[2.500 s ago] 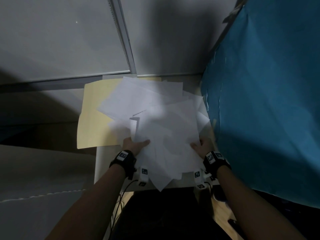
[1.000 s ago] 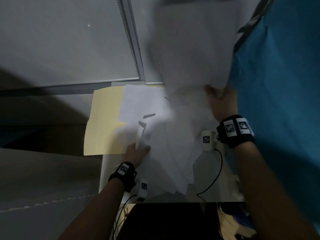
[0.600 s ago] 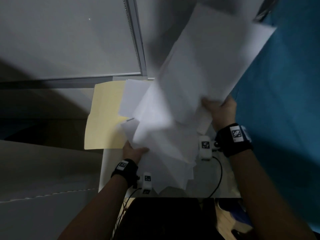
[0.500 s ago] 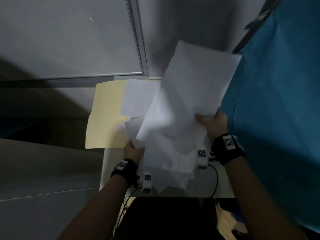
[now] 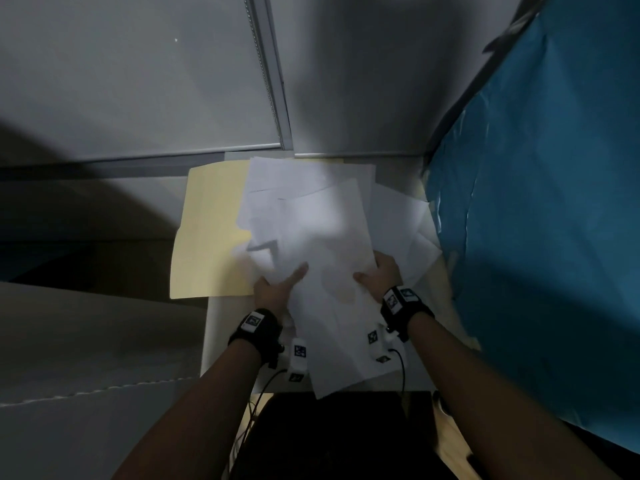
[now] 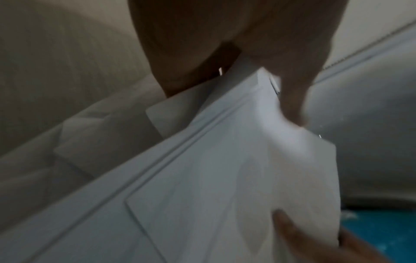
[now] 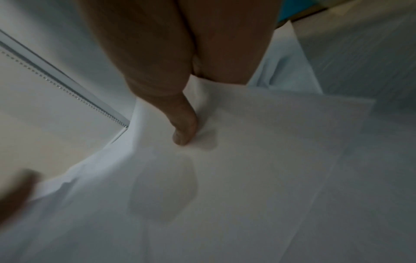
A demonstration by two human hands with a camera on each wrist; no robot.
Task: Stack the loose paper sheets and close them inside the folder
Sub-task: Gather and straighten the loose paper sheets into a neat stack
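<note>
A loose pile of white paper sheets (image 5: 311, 220) lies fanned over the right half of an open yellow folder (image 5: 207, 230) on a small white table (image 5: 221, 327). My left hand (image 5: 287, 282) pinches the pile's near left edge, thumb on top and fingers under the sheets (image 6: 225, 178). On the near right side my right hand (image 5: 370, 275) grips the sheets. Its thumb (image 7: 184, 131) presses down on the top sheet (image 7: 247, 178) and its fingers show as a shadow beneath. Some sheets jut out to the right and over the table's near edge.
A blue plastic sheet (image 5: 536, 220) hangs close on the right. Grey partition panels (image 5: 138, 81) with a metal strip (image 5: 270, 81) stand right behind the folder. Cables hang from the wrist cameras at the table's near edge.
My right hand had lifted a bunch of sheets high above the table. It has brought them down onto the pile. My left hand stayed at the pile's near left edge.
</note>
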